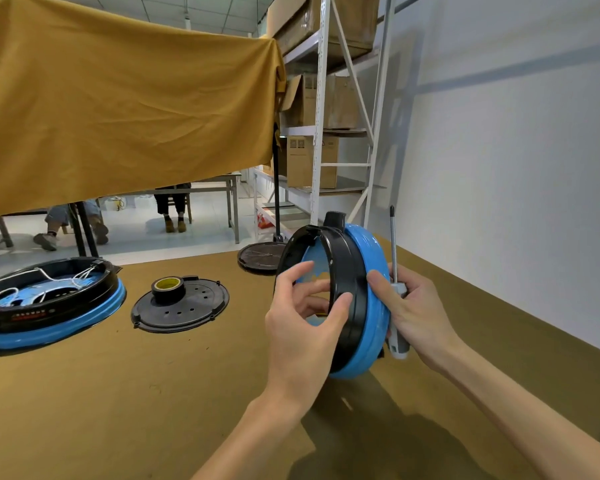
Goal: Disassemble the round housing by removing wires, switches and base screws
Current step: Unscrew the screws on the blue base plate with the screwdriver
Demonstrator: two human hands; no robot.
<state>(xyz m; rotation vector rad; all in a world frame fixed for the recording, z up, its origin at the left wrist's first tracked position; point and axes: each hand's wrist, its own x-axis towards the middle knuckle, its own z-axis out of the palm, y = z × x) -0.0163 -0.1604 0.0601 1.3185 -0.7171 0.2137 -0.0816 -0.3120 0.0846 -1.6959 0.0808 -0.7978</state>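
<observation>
A round housing (361, 299), blue shell with a black ring, is held on edge above the brown table (153, 393), its open side facing left. My left hand (305, 317) grips the black ring, thumb on the rim and fingers inside. My right hand (413, 306) holds a screwdriver (397, 292) with its shaft pointing up, and its fingers press against the blue shell. Whatever is inside the housing is mostly hidden.
A second blue and black housing (49, 303) with white wires lies at the left. A black round cover (184, 306) carries a roll of tape (168, 287). Another black cover (260, 259) lies at the far edge. A white wall and a metal shelf (326, 133) stand to the right.
</observation>
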